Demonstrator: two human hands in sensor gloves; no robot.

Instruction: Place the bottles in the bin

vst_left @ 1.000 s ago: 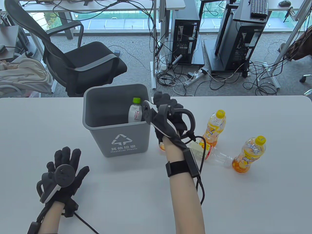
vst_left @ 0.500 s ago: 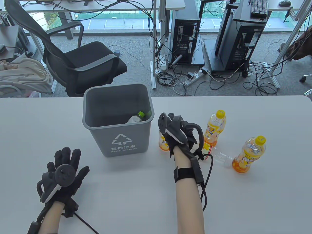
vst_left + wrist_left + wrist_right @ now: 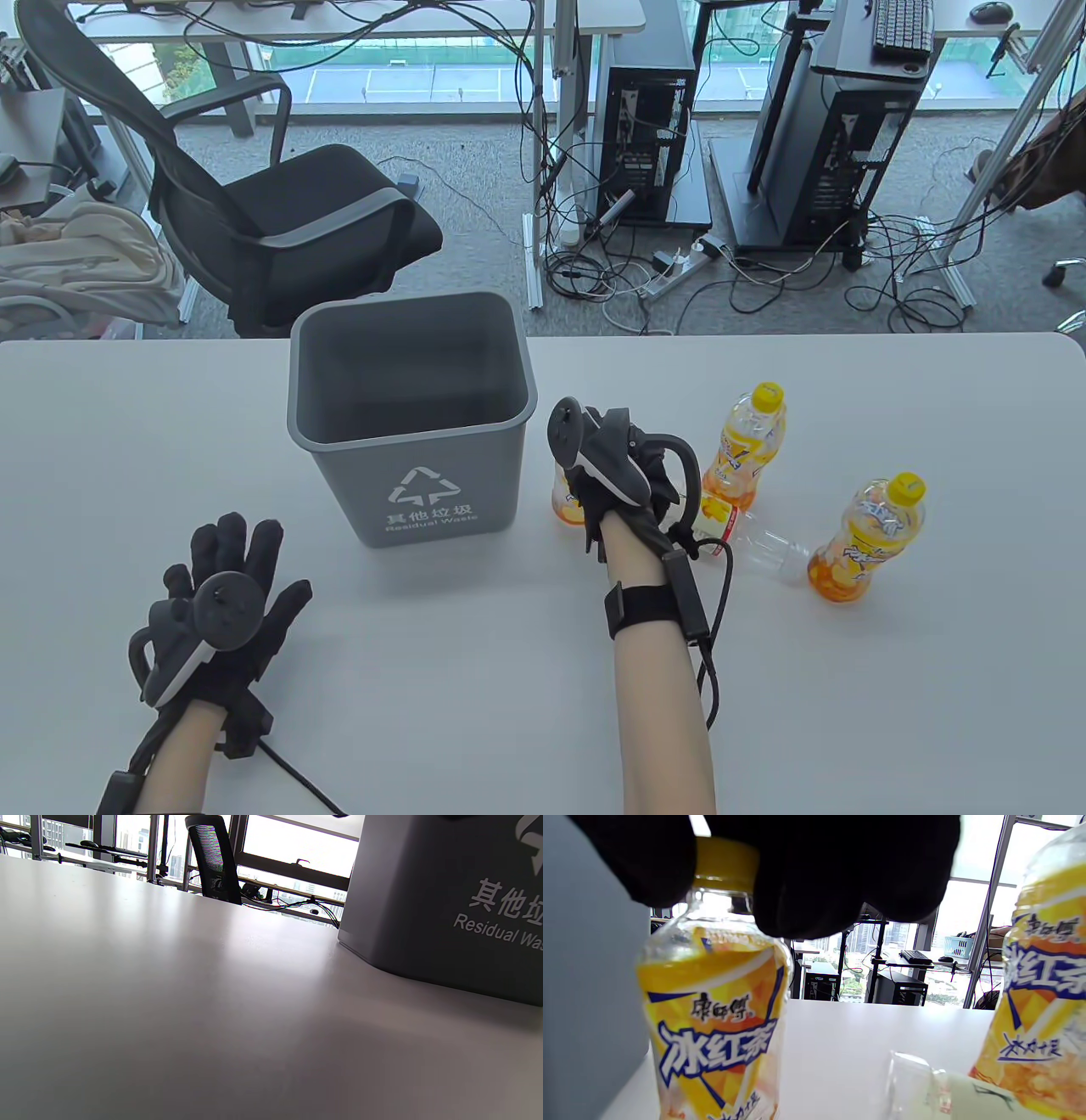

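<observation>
A grey bin [image 3: 407, 437] stands mid-table; no bottle shows inside it from the table view. An iced-tea bottle [image 3: 567, 499] with a yellow cap stands just right of the bin. My right hand [image 3: 604, 475] is over it, and in the right wrist view its fingers [image 3: 818, 878] close around the cap of this bottle [image 3: 717, 1018]. Two more iced-tea bottles stand upright, one [image 3: 751, 446] close by and one [image 3: 865, 539] further right. A clear bottle [image 3: 759, 543] lies between them. My left hand [image 3: 225, 594] rests flat on the table, fingers spread, holding nothing.
The bin's wall [image 3: 585, 984] is right beside the gripped bottle. The near upright bottle [image 3: 1039, 993] and the lying bottle [image 3: 925, 1086] crowd the right hand's right side. The left wrist view shows the bin [image 3: 445, 899]. An office chair [image 3: 280, 212] stands behind the table.
The white green-capped bottle dropped into the bin and out of sight. My right hand moved from the bin's rim down onto the iced-tea bottle beside it. The left hand stayed still.
</observation>
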